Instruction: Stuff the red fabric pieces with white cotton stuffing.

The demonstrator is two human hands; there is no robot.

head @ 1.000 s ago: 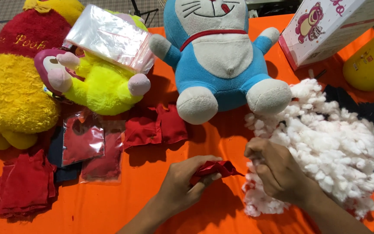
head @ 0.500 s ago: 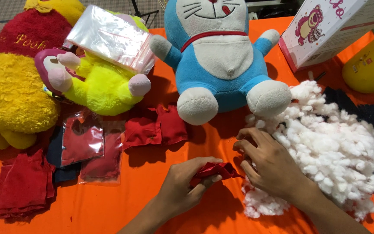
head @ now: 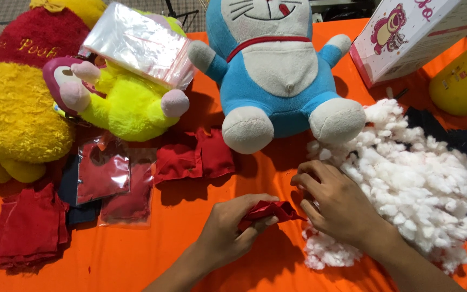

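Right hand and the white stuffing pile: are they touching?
Touching. The head view shows the right hand lying on the near edge of the white stuffing pile, with white tufts showing directly under its fingers. The left hand holds a red fabric piece.
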